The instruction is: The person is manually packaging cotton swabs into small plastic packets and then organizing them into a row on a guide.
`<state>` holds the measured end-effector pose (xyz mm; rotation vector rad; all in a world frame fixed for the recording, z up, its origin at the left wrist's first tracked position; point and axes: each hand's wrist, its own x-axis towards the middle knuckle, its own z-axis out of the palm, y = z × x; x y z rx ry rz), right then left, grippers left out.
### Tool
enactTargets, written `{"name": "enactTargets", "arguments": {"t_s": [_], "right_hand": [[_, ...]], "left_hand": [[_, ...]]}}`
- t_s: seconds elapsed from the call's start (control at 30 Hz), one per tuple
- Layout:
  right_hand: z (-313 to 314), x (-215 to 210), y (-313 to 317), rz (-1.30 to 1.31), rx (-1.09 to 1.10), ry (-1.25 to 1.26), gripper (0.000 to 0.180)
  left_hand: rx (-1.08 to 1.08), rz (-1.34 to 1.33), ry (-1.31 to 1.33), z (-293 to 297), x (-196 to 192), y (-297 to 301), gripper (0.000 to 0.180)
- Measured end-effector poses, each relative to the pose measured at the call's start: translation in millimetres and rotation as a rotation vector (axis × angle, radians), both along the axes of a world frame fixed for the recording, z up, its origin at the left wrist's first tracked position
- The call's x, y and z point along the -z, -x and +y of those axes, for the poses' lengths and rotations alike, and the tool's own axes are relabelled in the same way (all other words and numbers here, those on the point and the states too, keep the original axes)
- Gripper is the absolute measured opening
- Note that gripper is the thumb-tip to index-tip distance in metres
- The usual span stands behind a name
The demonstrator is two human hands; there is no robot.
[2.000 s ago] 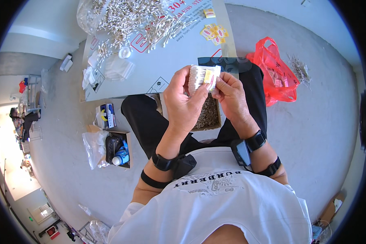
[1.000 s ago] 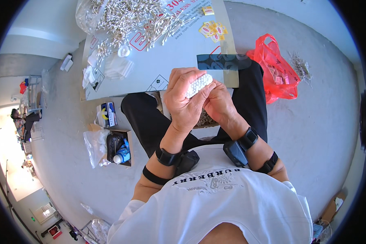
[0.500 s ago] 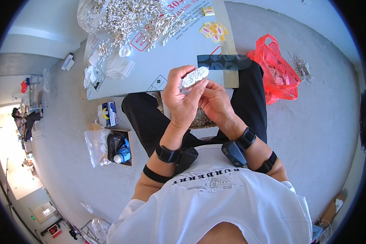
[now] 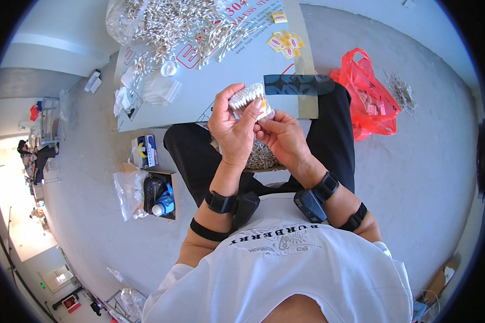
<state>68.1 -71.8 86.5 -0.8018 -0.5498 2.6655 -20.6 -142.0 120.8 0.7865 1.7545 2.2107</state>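
Note:
A pack of cotton swabs (image 4: 247,96) is held above my lap, its white tips packed side by side. My left hand (image 4: 233,126) is closed round it, the thumb laid across its near side. A small yellow-and-white label (image 4: 264,110) shows on the pack beside that thumb. My right hand (image 4: 286,139) pinches the pack's lower end with thumb and fingertips; exactly what lies between those fingers is partly hidden. Below the hands, between my knees, a box of loose cotton swabs (image 4: 262,157) is partly covered by my wrists.
On the table (image 4: 210,89) lie a heap of cotton swabs (image 4: 170,27), yellow labels (image 4: 286,43), clear plastic bags (image 4: 161,90) and a dark film strip (image 4: 291,84). A red plastic bag (image 4: 364,94) stands on the floor at right, a box of belongings (image 4: 160,196) at left.
The pack has tilted, turning from its tip end toward its side, so the yellow label now shows. Both hands have shifted slightly, the right gripping lower on the pack.

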Motion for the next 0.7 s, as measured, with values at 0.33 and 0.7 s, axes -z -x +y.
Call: {"name": "enactTargets", "arguments": {"t_s": [0.33,0.7], "right_hand": [[-1.3,-2.1,-0.6,0.035,-0.029,-0.010,0.002],[0.9,6.6,2.1,0.000,0.038,0.006,0.009]], "left_hand": [[-0.030,0.070,0.026,-0.4,-6.5,-0.8,0.033],[0.134,0.030,-0.014,-1.8,-8.3,-6.7,0.035]]}}
